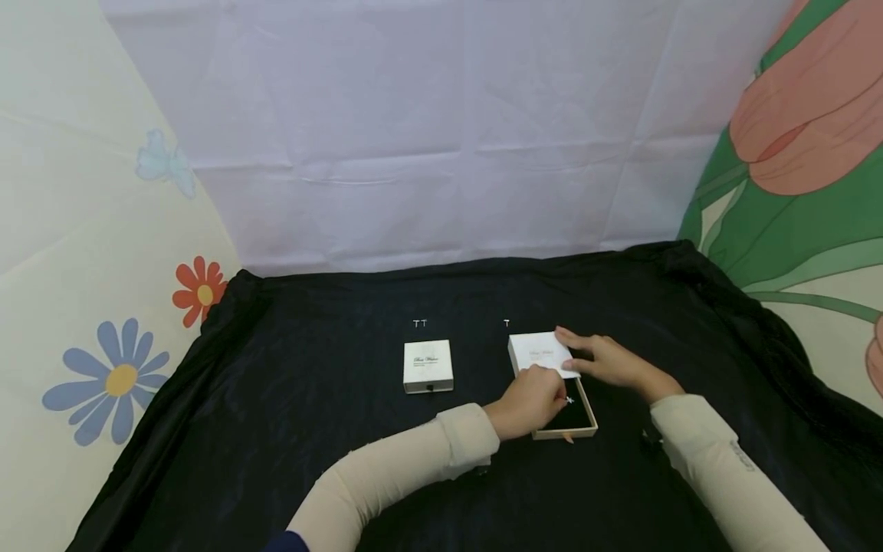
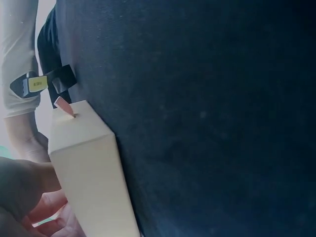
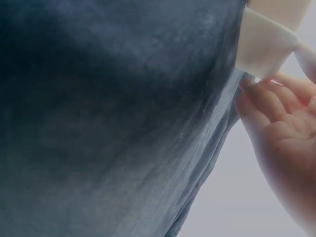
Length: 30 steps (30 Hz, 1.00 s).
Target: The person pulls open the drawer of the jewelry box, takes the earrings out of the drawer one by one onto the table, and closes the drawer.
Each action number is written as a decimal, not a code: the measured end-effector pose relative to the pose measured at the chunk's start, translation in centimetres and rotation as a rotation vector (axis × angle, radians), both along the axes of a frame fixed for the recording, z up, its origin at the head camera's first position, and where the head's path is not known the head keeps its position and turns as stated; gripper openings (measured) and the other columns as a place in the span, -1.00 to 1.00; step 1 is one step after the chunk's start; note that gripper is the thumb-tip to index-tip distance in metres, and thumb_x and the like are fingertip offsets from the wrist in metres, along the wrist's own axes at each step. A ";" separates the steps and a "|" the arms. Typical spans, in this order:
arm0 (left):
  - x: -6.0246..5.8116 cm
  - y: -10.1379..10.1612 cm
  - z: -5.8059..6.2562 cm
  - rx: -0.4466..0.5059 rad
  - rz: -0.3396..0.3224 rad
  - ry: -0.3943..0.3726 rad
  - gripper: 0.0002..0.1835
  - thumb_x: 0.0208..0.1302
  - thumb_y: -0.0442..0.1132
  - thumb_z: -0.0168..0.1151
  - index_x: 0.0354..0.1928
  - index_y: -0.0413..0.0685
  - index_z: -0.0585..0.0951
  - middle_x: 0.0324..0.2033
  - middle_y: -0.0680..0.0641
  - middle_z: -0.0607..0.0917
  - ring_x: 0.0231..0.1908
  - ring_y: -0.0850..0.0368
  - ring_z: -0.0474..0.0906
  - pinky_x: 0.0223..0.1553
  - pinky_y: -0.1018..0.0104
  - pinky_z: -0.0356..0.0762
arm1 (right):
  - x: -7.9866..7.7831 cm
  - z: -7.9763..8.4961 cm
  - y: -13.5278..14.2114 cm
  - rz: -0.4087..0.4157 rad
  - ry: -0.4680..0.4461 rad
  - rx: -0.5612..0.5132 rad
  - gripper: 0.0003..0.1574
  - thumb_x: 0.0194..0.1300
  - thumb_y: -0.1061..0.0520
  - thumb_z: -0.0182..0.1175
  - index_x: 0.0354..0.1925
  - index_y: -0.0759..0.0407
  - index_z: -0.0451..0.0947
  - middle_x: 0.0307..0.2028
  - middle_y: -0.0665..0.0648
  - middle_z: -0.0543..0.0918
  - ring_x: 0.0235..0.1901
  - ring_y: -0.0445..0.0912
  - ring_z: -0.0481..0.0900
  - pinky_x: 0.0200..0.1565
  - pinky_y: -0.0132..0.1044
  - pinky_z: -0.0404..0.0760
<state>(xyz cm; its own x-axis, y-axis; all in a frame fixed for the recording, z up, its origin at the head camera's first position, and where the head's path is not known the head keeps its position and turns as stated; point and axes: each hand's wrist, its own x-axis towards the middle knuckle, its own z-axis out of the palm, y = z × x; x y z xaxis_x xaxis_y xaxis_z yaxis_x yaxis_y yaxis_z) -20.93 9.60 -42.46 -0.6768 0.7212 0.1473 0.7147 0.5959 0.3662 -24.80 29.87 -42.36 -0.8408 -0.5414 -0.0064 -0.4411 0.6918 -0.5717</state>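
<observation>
A white slide-out jewelry box point(image 1: 540, 351) lies right of centre in the head view, its drawer point(image 1: 586, 406) pulled toward me. My right hand point(image 1: 610, 362) grips the sleeve's right side between thumb and fingers. Over the drawer is my left hand point(image 1: 527, 402), fingers bent down into it; its fingertips are hidden, so what they hold does not show. Beside them, on the dark lining, glints a small silvery star-like piece point(image 1: 569, 399). In the left wrist view a pink ribbon tab point(image 2: 64, 105) sticks out of the drawer front point(image 2: 81, 127). The right wrist view shows the fingers at the box's edge point(image 3: 266, 47).
A second white box point(image 1: 428, 366), its drawer pushed in, lies to the left on the black cloth point(image 1: 310, 368). Behind the boxes lie small silvery T-shaped pieces: a pair point(image 1: 420, 323) at left and a single one point(image 1: 507, 323) at right. A pale curtain point(image 1: 428, 153) hangs behind.
</observation>
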 end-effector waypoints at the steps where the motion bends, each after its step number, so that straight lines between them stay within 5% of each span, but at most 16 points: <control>1: 0.0 0.0 -0.1 0.001 0.003 0.004 -0.86 0.29 -0.22 0.26 -0.43 0.04 0.72 -0.55 0.19 0.67 -0.62 0.50 0.40 -0.53 0.67 0.34 | 0.0 0.0 0.0 0.001 0.001 0.000 -0.21 0.35 0.04 0.16 0.35 0.42 0.14 0.37 0.42 0.10 0.27 0.31 0.26 0.17 0.19 0.35; 30: 0.3 0.3 -0.6 -0.025 0.006 0.064 -0.76 0.32 -0.27 0.19 -0.54 0.06 0.63 -0.58 0.17 0.54 -0.58 0.43 0.38 -0.56 0.63 0.31 | 0.2 0.1 -0.1 -0.006 0.002 0.000 -0.21 0.35 0.04 0.17 0.35 0.43 0.14 0.38 0.41 0.11 0.28 0.31 0.23 0.20 0.21 0.30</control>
<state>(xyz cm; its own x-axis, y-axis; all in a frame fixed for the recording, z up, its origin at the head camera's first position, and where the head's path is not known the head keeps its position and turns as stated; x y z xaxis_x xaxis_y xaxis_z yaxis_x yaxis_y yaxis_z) -20.67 9.95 -43.04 -0.6711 0.7210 0.1724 0.7323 0.6087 0.3053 -24.63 29.74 -42.27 -0.8438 -0.5367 -0.0047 -0.4385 0.6945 -0.5704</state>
